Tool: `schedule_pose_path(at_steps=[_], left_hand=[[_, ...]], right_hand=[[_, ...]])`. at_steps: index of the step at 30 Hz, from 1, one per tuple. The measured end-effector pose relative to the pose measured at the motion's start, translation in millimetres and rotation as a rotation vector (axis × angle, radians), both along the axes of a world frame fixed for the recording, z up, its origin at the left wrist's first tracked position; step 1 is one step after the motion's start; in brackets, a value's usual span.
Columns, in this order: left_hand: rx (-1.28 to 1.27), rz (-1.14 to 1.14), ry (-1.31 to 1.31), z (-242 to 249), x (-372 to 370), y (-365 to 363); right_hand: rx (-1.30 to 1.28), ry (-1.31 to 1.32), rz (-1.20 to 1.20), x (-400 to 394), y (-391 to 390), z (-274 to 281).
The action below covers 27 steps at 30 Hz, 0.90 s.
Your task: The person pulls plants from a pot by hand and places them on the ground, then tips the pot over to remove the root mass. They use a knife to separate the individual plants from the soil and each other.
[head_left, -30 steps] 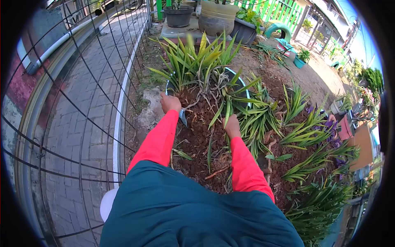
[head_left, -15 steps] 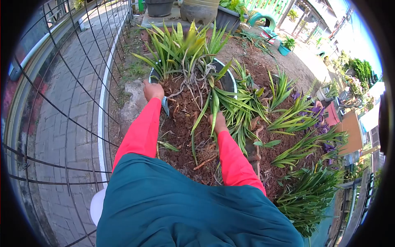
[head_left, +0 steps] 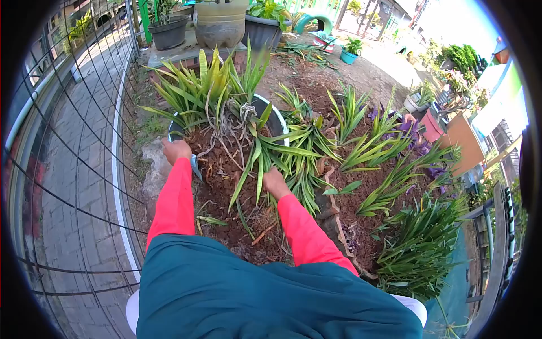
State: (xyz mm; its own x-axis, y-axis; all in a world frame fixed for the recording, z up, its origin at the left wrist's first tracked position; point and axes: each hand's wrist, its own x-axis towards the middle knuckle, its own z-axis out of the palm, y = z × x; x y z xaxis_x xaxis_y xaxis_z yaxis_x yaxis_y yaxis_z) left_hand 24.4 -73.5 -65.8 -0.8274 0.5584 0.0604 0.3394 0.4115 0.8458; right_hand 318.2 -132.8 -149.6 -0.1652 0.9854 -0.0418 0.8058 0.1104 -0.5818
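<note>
A round dark planter with a white rim holds spiky green plants, reddish soil and pale, tangled roots. My left hand is closed on the planter's left edge, where a bluish-white strip of rim shows beside it. Long leaves droop over the right side of the soil. Among their tips is my right hand, fingers curled and partly hidden by the leaves; what it grips cannot be made out.
Wire fencing and a paved path line the left. Pots, including a large plastic one, stand behind the planter. To the right are a jagged bed edge, more spiky plants and a dense grassy clump. A teal pot stands farther back.
The view has shifted, so the planter and both hands appear farther left and slightly lower. Both hands keep nearly the same places relative to the planter and leaves.
</note>
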Motion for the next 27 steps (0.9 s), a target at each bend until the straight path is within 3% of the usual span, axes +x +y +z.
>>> schedule_pose_path(at_steps=[1, 3, 5, 9, 11, 12, 14, 15, 17, 22, 24, 26, 27], left_hand=[[0.015, 0.042, 0.024, 1, -1, 2], [0.000, 0.029, 0.028, -2, -7, 4], [-0.039, -0.049, 0.048, -11, -13, 15], [-0.078, -0.037, 0.026, -7, -14, 24], [-0.090, -0.041, 0.153, -5, -15, 14], [-0.173, -0.031, 0.268, 15, -13, 1], [-0.252, 0.026, 0.635, 26, -14, -15], [-0.246, 0.029, 0.640, 29, -10, -20], [0.099, -0.232, 0.862, 41, -1, -25], [0.773, -0.873, 0.807, 141, 157, -35], [0.768, -1.120, 0.803, 156, 224, -29], [0.368, -1.280, 1.007, 139, 274, -10], [-0.018, -1.303, 1.101, 131, 296, 0]], right_hand=[[0.060, -0.240, 0.187, 4, -7, 1], [0.003, 0.024, -0.101, 0, -25, -17], [-0.085, 0.223, -0.359, -12, -46, 4], [-0.132, 0.243, -0.352, -18, -37, 5], [-0.130, 0.266, -0.360, -14, -43, 16], [-0.115, 0.141, -0.196, -12, -45, 25], [-0.203, 0.233, -0.402, -18, -38, 18], [-0.199, 0.240, -0.401, -17, -35, 14], [-0.219, 0.230, -0.384, -18, -32, 6], [-0.242, 0.264, -0.399, -19, -36, 21], [-0.244, 0.258, -0.407, -18, -41, 38], [-0.253, 0.263, -0.405, -20, -35, 27], [-0.219, 0.222, -0.322, -20, -22, 0]])
